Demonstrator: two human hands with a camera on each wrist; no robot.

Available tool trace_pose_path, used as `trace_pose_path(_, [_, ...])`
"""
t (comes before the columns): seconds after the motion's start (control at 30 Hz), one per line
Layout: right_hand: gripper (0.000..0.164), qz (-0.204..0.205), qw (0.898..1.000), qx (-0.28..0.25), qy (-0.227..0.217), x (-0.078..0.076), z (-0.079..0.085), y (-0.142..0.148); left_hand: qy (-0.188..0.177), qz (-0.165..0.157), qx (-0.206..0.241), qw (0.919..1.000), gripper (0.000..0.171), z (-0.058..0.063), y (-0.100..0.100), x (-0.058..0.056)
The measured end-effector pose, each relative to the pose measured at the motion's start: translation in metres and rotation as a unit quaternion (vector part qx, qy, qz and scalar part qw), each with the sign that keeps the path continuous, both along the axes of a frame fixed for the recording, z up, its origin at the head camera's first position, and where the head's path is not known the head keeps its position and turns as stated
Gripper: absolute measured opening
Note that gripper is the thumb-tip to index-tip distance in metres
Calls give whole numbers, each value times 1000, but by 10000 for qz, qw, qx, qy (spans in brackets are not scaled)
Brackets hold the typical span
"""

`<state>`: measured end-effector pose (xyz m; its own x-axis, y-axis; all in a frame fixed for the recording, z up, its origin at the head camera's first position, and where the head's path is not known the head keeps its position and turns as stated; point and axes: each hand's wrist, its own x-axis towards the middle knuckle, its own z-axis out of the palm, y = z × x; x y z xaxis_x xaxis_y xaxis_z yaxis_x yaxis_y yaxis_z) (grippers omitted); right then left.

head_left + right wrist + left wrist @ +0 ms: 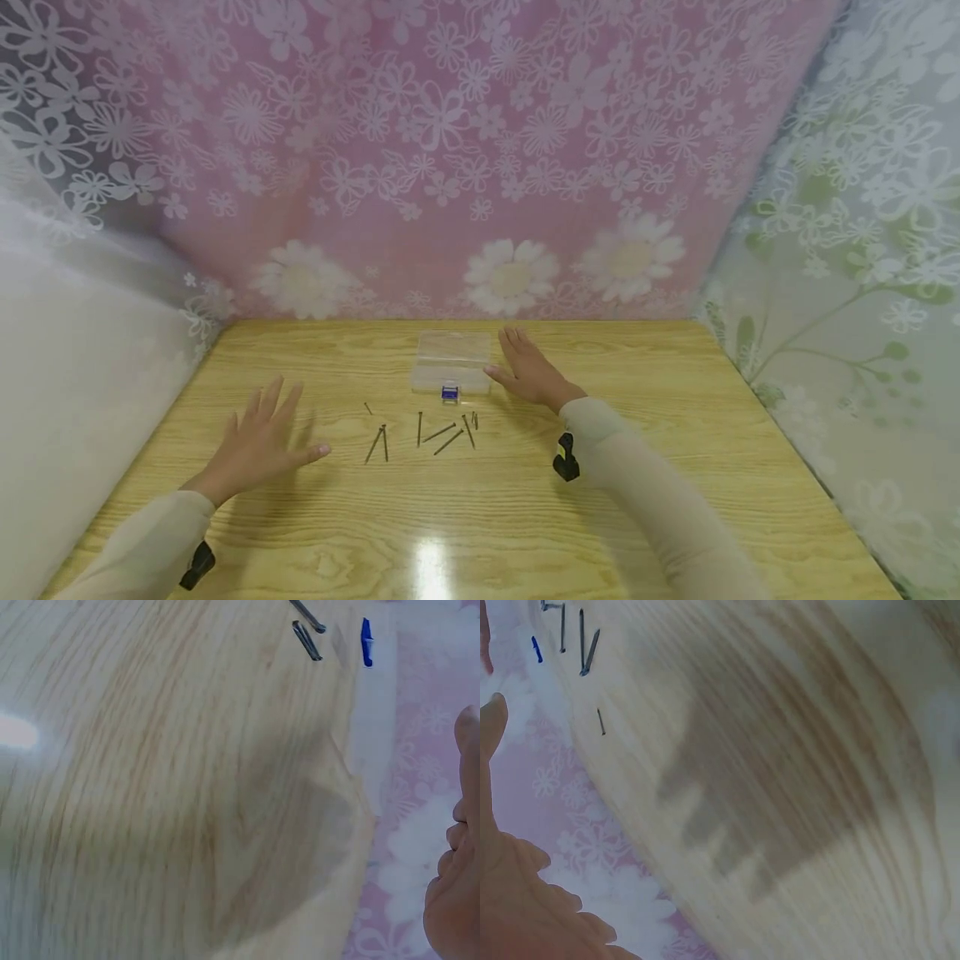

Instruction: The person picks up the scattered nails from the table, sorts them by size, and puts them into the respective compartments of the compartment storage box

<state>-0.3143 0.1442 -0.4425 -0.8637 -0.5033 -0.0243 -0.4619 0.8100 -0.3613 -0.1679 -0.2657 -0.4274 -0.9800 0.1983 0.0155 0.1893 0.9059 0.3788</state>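
A clear plastic box (452,348) with a blue latch (450,393) stands toward the back of the wooden table, its lid raised. Several dark metal nails (438,433) lie scattered in front of it, a short one (601,721) off to the left. My left hand (262,446), left of the nails, has its fingers spread and holds nothing; its shadow falls on the wood. My right hand (530,371) is beside the box's right side, fingers straight, its thumb overlapping the box's edge in the head view. It holds nothing either.
The wood-grain table (360,533) meets a pink flowered cloth (420,208) at its back edge. Pale cloth walls (855,317) flank it left and right. Each forearm wears a black wrist device (566,458). Light glares off the table's front middle.
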Motion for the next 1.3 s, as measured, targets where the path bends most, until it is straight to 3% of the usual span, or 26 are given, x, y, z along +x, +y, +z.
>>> trace_pose_path(0.3, [75,-65,9998,102,-160,-7,-20,-22,-73,-89,271,9996,105,-14,8,5])
trace_pose_path(0.57, [71,70,9994,-2,-337,-7,-29,-26,-79,-179,362,9992,102,-24,15,4])
trace_pose_path(1.1, [72,-47,9998,55,-158,-2,-41,-27,15,-404,829,9957,89,-47,37,3])
trace_pose_path(1.3, [72,-36,9998,186,18,3,-42,-28,-175,-306,1137,9929,83,-52,47,7])
